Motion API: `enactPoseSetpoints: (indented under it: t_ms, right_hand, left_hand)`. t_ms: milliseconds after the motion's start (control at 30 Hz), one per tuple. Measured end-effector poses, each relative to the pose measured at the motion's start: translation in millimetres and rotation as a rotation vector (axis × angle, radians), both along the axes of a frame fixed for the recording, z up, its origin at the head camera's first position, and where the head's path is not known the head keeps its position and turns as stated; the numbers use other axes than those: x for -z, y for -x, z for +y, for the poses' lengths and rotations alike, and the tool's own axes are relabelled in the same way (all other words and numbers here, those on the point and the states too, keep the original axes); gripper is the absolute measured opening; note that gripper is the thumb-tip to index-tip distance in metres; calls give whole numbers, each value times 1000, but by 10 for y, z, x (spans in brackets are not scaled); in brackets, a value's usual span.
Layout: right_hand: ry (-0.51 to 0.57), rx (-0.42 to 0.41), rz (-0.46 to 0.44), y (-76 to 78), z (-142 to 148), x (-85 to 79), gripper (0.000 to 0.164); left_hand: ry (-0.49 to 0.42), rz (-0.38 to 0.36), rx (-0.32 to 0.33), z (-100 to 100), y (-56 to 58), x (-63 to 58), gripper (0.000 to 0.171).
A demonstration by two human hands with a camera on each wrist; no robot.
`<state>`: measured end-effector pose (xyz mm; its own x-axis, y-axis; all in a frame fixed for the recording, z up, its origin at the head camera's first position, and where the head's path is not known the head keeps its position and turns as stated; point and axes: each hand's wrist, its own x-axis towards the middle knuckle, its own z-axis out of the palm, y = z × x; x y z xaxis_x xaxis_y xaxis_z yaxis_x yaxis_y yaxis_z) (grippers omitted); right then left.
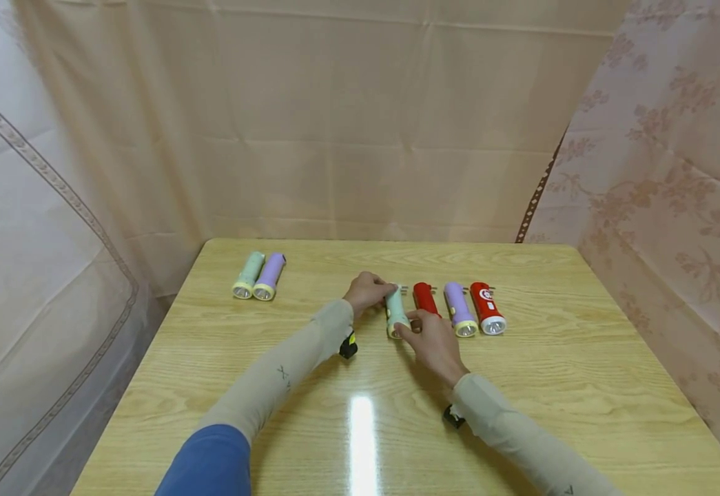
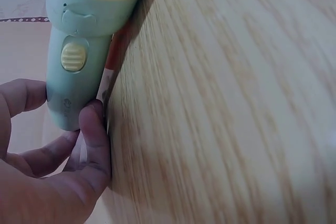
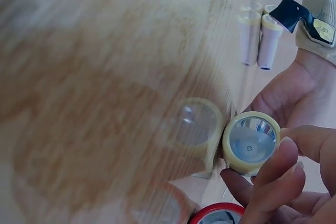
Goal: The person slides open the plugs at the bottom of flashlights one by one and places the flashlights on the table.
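A mint-green flashlight (image 1: 397, 308) with a cream head lies on the table, its lens facing me. My left hand (image 1: 368, 291) pinches its tail end; the left wrist view shows fingertips on both sides of the green body (image 2: 79, 90), below the cream switch (image 2: 73, 56). At the other end, my right hand (image 1: 437, 343) grips the head, with thumb and fingers at the cream rim (image 3: 227, 142) in the right wrist view. Just right of it, a red flashlight (image 1: 424, 296) is partly covered by the right hand.
Further right lie a purple flashlight (image 1: 457, 302) and a red one with a white head (image 1: 485, 303). A second green flashlight (image 1: 252, 267) and a purple one (image 1: 273, 270) lie side by side at the back left. Curtains surround the wooden table (image 1: 211, 358).
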<state>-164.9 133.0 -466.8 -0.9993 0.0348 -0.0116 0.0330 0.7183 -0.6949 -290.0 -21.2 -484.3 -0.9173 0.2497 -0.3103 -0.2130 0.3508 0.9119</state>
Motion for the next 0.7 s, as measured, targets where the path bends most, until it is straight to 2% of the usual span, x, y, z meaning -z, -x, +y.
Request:
enactPoseSetpoints:
  t_ms: [467,700]
  right_hand:
    - [6,1,-6,-5,1,-16,42]
    - [27,-3,-6,3,18,-9,40]
  left_hand:
    - [5,26,15,-50,-91,-44,34]
    - [3,7,17,-63,-86,-36,45]
